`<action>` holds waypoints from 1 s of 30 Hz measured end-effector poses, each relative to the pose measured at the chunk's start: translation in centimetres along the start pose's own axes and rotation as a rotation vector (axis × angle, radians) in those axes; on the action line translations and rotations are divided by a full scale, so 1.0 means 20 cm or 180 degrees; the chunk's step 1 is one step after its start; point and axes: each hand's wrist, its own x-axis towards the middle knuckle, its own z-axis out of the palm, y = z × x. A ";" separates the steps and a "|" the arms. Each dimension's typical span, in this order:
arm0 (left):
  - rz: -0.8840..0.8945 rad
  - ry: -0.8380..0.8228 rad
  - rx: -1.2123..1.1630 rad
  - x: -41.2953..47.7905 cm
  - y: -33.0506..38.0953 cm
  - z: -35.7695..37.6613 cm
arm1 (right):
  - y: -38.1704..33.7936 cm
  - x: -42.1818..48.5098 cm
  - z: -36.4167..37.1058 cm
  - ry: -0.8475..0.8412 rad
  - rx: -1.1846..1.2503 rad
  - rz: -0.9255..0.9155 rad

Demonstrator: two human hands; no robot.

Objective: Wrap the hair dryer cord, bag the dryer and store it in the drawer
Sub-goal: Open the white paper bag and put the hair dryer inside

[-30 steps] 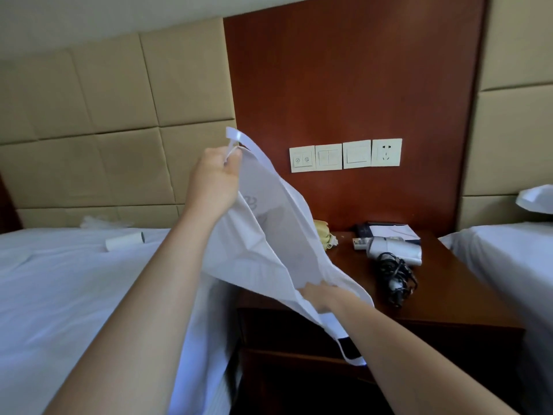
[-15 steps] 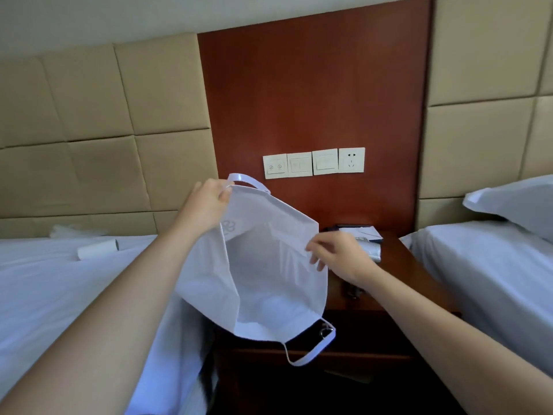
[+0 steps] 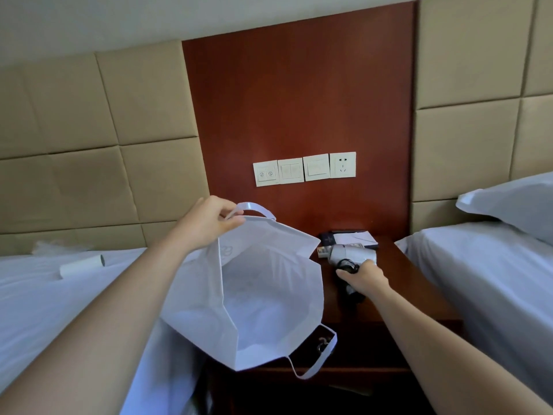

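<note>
A white fabric bag (image 3: pixel 263 298) hangs open in front of the nightstand, its mouth facing me. My left hand (image 3: pixel 209 223) pinches its upper rim by one handle strap. The white hair dryer (image 3: pixel 348 253) lies on the dark wooden nightstand (image 3: pixel 398 298), right of the bag, with its black cord (image 3: pixel 347 265) bundled against the handle. My right hand (image 3: pixel 363 277) is closed around the dryer's handle and the cord bundle. The drawer front below the nightstand top is dark and mostly hidden by the bag.
White beds flank the nightstand: left bed (image 3: pixel 45 295) with a white roll (image 3: pixel 82 265), right bed (image 3: pixel 493 280) with a pillow (image 3: pixel 514 202). Papers and a dark folder (image 3: pixel 350 237) lie at the nightstand's back. Wall switches and a socket (image 3: pixel 342 165) sit above.
My right hand let go of the bag's rim and moved right onto the hair dryer handle. The bag dropped lower and hangs open from my left hand alone.
</note>
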 end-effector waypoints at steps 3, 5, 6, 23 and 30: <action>-0.0003 -0.0130 0.0004 0.03 -0.02 0.00 | -0.01 0.05 0.05 -0.0079 -0.0103 0.0189; 0.0002 -0.0195 0.0075 0.05 -0.03 -0.01 | 0.00 0.07 0.08 -0.0094 -0.0244 0.0264; -0.0005 -0.0208 0.0128 0.06 -0.04 -0.01 | 0.00 0.07 0.09 -0.0073 -0.0266 0.0280; -0.0362 -0.0004 0.0179 0.06 0.01 0.03 | 0.03 0.09 -0.14 -0.0479 0.2132 0.0405; -0.0560 0.0083 0.0182 0.02 0.06 0.08 | 0.00 -0.25 -0.32 -0.0714 0.3047 -0.0060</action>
